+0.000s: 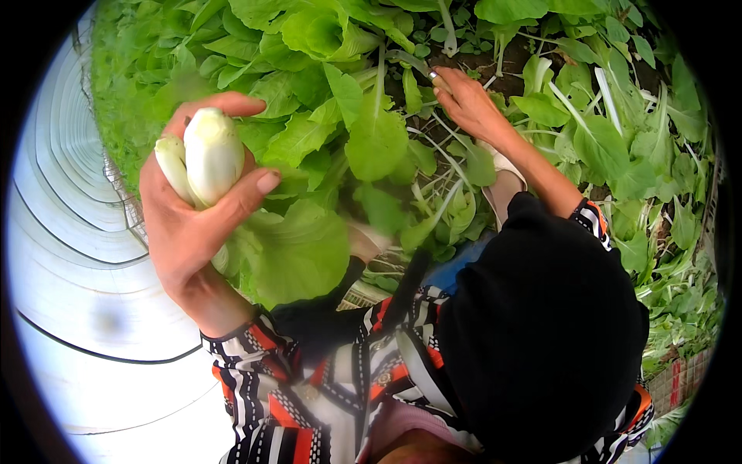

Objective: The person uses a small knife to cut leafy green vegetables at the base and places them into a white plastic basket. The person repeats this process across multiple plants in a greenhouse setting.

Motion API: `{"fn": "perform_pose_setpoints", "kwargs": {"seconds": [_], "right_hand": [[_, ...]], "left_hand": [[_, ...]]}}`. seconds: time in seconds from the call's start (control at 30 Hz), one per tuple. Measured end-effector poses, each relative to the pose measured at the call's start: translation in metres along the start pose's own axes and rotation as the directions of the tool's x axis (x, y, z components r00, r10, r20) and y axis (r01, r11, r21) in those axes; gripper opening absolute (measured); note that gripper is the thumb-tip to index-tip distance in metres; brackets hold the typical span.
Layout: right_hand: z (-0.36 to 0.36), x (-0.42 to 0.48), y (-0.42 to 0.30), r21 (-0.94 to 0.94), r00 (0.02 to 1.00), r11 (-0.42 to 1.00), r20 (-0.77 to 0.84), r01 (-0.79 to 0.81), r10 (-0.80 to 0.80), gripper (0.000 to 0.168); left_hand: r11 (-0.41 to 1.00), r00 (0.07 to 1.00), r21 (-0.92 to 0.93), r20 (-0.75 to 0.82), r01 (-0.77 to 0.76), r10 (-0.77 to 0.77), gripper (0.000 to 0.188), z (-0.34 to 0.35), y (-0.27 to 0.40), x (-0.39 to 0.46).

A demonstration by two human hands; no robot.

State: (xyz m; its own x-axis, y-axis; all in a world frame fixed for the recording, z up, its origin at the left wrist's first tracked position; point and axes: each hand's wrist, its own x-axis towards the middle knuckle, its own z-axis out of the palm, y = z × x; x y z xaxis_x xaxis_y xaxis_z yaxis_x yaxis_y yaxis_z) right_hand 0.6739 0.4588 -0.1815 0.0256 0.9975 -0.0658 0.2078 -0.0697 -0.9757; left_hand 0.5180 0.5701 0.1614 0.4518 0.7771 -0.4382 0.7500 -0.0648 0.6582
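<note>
My left hand (203, 191), raised at the left, is closed around leafy greens by their pale stalks. The cut white bases (213, 153) point up between thumb and fingers, and a broad green leaf (295, 249) hangs below. Farther off, my right hand (466, 104) grips the short handle of a curved knife, probably a sickle. Its grey blade (408, 60) reaches left among the stems of growing leafy greens (324, 35), close to the soil. A metal band shows near the handle's end. Whether the blade touches a stem cannot be told.
Loose leaves and pale stalks (603, 139) litter the ground at the right. A crate edge (675, 380) shows at the lower right. My shoe (503, 168) stands under the right forearm. Greenhouse film (87, 261) rises at the left.
</note>
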Motion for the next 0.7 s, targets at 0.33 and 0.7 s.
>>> {"fn": "perform_pose_setpoints", "kwargs": {"seconds": [0.33,0.7], "right_hand": [[0.021,0.010,0.025,0.053,0.992,0.993,0.077,-0.104,0.100,0.036],[0.011,0.011,0.024,0.204,0.906,0.919,-0.196,-0.336,0.375,0.035]], "left_hand": [[0.457,0.925,0.822,0.381,-0.340,0.002,0.014,0.148,-0.058,0.123],[0.269,0.966,0.928,0.242,-0.258,0.091,0.031,0.109,-0.177,0.130]]}}
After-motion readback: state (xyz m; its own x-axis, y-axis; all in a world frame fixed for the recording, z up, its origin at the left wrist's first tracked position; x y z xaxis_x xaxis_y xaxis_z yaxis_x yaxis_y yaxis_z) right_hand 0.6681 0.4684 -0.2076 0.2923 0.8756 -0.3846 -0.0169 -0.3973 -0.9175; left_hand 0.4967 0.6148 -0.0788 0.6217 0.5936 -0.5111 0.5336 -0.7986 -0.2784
